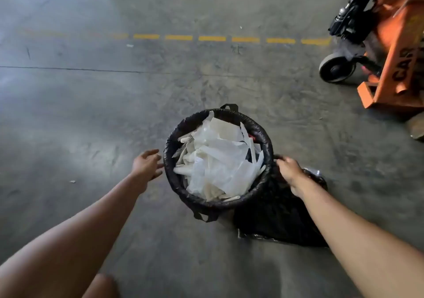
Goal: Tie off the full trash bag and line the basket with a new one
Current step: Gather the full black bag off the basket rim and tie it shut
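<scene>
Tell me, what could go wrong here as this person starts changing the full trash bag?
The white scraps are heaped up to the rim of the black liner, so some could spill onto the concrete floor when the edges are gathered. The right hand is shut on the spare black bag, leaving only the open left hand free to tie, which may be awkward. The orange pallet jack stands nearby, a possible trip hazard.

Both bare arms reach forward and down, elbows nearly straight; the left hand (146,163) is spread, fingers loosely apart, palm turned inward, gripping nothing; the right hand (289,170) is curled closed, knuckles up, pinching black plastic.
</scene>
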`<action>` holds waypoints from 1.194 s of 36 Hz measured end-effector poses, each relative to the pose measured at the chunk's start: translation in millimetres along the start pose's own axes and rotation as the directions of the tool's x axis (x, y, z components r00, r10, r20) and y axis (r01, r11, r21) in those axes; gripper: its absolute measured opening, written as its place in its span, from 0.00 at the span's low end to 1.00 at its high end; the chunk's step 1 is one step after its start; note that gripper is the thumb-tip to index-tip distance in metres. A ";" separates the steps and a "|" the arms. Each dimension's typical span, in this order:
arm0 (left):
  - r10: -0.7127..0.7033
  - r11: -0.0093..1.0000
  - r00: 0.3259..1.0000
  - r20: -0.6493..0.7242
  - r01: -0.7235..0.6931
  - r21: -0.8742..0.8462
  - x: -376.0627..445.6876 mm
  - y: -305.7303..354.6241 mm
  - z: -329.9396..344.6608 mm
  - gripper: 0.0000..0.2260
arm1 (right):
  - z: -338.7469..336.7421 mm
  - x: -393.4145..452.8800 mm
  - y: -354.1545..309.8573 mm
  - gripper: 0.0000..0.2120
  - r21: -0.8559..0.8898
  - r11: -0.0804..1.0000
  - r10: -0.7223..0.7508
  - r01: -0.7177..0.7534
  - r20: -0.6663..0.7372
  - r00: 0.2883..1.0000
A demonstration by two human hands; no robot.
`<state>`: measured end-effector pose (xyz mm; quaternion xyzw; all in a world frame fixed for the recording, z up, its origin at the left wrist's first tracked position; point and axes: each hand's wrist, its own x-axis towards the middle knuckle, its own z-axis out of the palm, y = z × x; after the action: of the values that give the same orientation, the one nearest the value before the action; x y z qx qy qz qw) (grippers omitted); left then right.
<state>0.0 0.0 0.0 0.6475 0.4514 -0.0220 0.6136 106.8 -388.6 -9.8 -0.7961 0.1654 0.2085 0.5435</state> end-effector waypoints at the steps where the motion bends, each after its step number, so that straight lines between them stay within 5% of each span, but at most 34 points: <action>1: -0.028 1.000 0.999 0.027 0.028 0.001 9.9 -4.8 4.5 0.15 | 5.7 5.2 3.5 0.12 0.048 0.999 0.017 -0.018 0.029 0.999; 5: -0.147 0.989 0.944 0.296 0.149 0.017 45.1 -17.6 10.1 0.23 | 14.8 12.9 4.9 0.12 0.238 0.946 0.154 -0.219 0.264 0.952; 8: -0.106 0.994 0.911 0.398 0.094 0.050 114.5 -48.4 6.6 0.33 | 17.0 25.6 12.4 0.15 0.216 0.948 0.157 -0.234 0.320 0.934; 11: -0.094 0.995 0.929 0.357 0.083 0.046 109.2 -42.6 8.4 0.33 | 14.9 31.9 17.2 0.15 0.168 0.970 0.138 -0.175 0.213 0.967; 15: -0.015 0.987 0.984 0.179 -0.014 0.160 41.4 -5.5 13.4 0.03 | 5.3 15.0 1.8 0.06 0.215 0.961 0.148 -0.175 0.135 0.980; 21: 0.172 0.975 0.984 0.046 -0.177 0.134 32.9 41.9 0.8 0.08 | -22.3 16.0 -29.1 0.08 0.397 0.906 0.117 -0.150 0.108 0.987; 24: 0.281 0.954 0.956 0.088 -0.289 0.086 23.4 65.7 -1.3 0.11 | -32.5 11.8 -44.2 0.08 0.426 0.895 0.075 -0.134 0.153 0.985; 27: 0.248 0.969 0.949 0.196 -0.242 -0.053 21.5 77.9 5.1 0.14 | -30.1 6.0 -56.9 0.08 0.440 0.888 0.035 -0.133 0.224 0.974; 31: 0.173 0.958 0.938 0.301 -0.231 0.169 22.7 85.8 19.2 0.14 | -15.8 8.7 -70.2 0.09 0.233 0.969 0.045 -0.084 0.168 0.985; 35: 0.282 0.748 0.947 0.155 -0.319 0.583 38.9 101.6 34.3 0.22 | -0.9 32.9 -79.1 0.17 0.023 0.996 0.082 -0.083 0.038 0.996; 38: 0.243 0.699 0.960 0.136 -0.271 0.662 50.1 107.2 46.0 0.21 | 7.5 47.8 -87.6 0.08 -0.068 0.987 0.145 -0.143 0.035 0.989; 43: 0.181 0.765 0.981 0.066 -0.183 0.617 63.7 106.1 51.6 0.13 | 7.8 63.2 -83.9 0.12 -0.165 0.974 0.163 -0.156 0.027 0.986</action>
<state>129.7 10.5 32.4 0.8536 0.3535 -0.1103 0.3663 201.0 -353.9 22.2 -0.8173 0.2004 0.2804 0.4618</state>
